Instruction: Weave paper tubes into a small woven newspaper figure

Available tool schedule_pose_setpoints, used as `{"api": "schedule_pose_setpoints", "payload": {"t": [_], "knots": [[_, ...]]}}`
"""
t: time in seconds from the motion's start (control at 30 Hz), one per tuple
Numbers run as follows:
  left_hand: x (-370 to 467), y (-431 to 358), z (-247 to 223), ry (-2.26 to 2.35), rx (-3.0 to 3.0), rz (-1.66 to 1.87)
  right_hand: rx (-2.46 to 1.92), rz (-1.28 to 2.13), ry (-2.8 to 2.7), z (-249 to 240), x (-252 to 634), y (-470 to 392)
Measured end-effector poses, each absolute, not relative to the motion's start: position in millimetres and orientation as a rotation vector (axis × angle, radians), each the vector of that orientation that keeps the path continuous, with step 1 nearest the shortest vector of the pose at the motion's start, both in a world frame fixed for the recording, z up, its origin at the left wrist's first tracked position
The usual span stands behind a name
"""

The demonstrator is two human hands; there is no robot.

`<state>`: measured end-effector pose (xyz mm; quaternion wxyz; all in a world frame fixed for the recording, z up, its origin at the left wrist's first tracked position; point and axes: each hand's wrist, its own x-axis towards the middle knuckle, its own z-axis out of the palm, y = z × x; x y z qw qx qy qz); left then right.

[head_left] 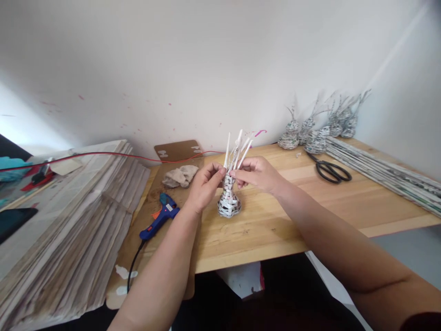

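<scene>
A small figure woven from rolled newspaper (229, 204) stands upright on the wooden table, wide at its base and narrow at the neck. Several white paper tubes (239, 149) stick up from its top. My left hand (208, 181) is closed around the left side of the neck, thumb and fingers pinching at the foot of the tubes. From the right, my right hand (257, 174) pinches the weave at the same height with thumb and forefinger. The exact strip under the fingertips is partly hidden.
A blue glue gun (160, 219) and a crumpled cloth (179, 176) lie on a brown board at left, beside a tall paper stack (79, 230). Black scissors (332, 171), long paper tubes (382, 170) and several woven figures (289, 136) are at right. A red cable crosses the left.
</scene>
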<state>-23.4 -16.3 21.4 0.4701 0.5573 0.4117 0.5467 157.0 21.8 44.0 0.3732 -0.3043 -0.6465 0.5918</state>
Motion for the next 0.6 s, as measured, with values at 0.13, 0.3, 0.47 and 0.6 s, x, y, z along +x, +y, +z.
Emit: {"api": "schedule_pose_setpoints", "payload": {"t": [0.13, 0.3, 0.47, 0.6], "knots": [[-22.7, -16.9, 22.9, 0.98, 1.304, 1.321, -0.788, 1.493, -1.611, 41.6, 152.8, 21.2], [-23.4, -17.8, 25.6, 0.959, 1.276, 1.297, -0.785, 1.353, -1.64, 38.6, 151.0, 20.6], [-23.6, -18.0, 25.7, 0.975, 1.396, 1.3, -0.818, 1.403, -1.65, 42.3, 153.6, 20.3], [-23.2, -17.7, 25.8, 0.96, 1.424, 1.319, -0.813, 1.287, -1.609, 41.8, 151.0, 20.5]]}}
